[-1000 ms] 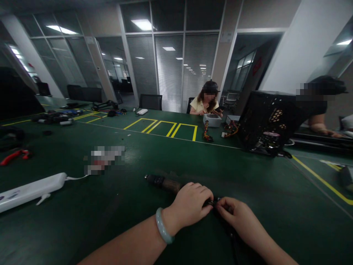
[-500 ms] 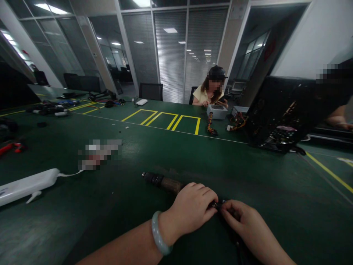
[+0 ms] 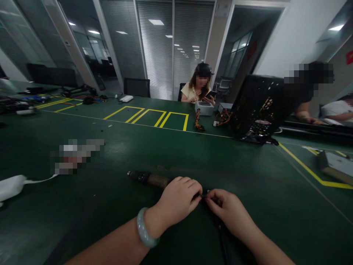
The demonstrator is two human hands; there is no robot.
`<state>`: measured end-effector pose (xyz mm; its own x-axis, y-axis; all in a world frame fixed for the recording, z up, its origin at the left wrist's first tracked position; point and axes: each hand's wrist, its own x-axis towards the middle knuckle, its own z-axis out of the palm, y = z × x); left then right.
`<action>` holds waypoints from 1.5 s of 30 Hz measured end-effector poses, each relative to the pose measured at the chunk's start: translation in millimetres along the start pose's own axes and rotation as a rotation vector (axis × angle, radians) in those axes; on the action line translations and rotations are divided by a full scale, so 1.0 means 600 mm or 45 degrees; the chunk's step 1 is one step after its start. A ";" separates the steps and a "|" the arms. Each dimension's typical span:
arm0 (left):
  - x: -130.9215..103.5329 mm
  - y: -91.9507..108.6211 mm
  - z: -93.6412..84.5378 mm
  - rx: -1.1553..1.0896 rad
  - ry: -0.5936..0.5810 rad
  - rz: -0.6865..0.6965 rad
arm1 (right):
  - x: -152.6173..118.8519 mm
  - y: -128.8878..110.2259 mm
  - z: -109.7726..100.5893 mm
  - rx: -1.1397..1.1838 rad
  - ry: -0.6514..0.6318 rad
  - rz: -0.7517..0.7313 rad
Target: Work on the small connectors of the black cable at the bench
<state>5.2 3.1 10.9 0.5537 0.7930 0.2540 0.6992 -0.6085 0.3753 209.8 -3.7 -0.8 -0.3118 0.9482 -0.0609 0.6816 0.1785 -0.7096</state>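
Note:
An electric screwdriver [image 3: 157, 180] with a brown body and black front end lies on the green tabletop, its tip pointing left. My left hand [image 3: 176, 200], a pale green bangle on its wrist, is closed over the rear of the screwdriver. At that rear end my right hand [image 3: 230, 209] pinches a dark cable end between thumb and fingers, right against my left fingertips. The join itself is too small and shaded to make out. From there a black cable [image 3: 220, 232] runs down toward the near edge, partly behind my right hand.
A white power strip [image 3: 12, 187] lies at left. Across the table a person [image 3: 197, 86] sits behind a grey power supply [image 3: 204, 109] with bundled wires. A black computer case [image 3: 257, 110] stands at right, another person behind it. A grey metal box [image 3: 338, 167] sits far right.
The view has swung to the right, so everything sits further left and the grey box has come in. Both hands keep the same hold on the screwdriver and cable.

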 end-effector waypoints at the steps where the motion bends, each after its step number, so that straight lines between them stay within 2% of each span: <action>1: 0.000 0.000 0.000 0.007 0.001 0.018 | -0.001 -0.001 0.000 -0.001 0.000 -0.001; 5: -0.002 0.001 -0.001 0.041 0.005 0.080 | -0.003 -0.001 0.000 0.015 -0.008 -0.008; 13: -0.006 0.006 -0.001 0.074 0.053 0.046 | -0.008 -0.002 -0.004 0.015 -0.001 -0.057; 21: -0.008 0.003 0.008 0.129 0.070 0.162 | -0.010 0.006 0.000 0.004 0.039 -0.097; 30: -0.015 0.012 0.006 0.135 0.115 0.102 | -0.015 0.000 -0.001 -0.058 0.058 -0.098; 39: -0.018 0.008 0.007 0.139 0.116 0.192 | -0.019 -0.004 -0.001 -0.089 0.064 -0.105; 45: -0.016 0.007 0.010 0.142 0.130 0.122 | -0.015 0.002 0.002 -0.070 0.048 -0.097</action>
<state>5.2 -7.3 4.6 0.5753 0.7267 0.3754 0.6944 -0.6765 0.2455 212.9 -12.0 -1.9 -0.3397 0.9403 0.0193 0.6925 0.2639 -0.6714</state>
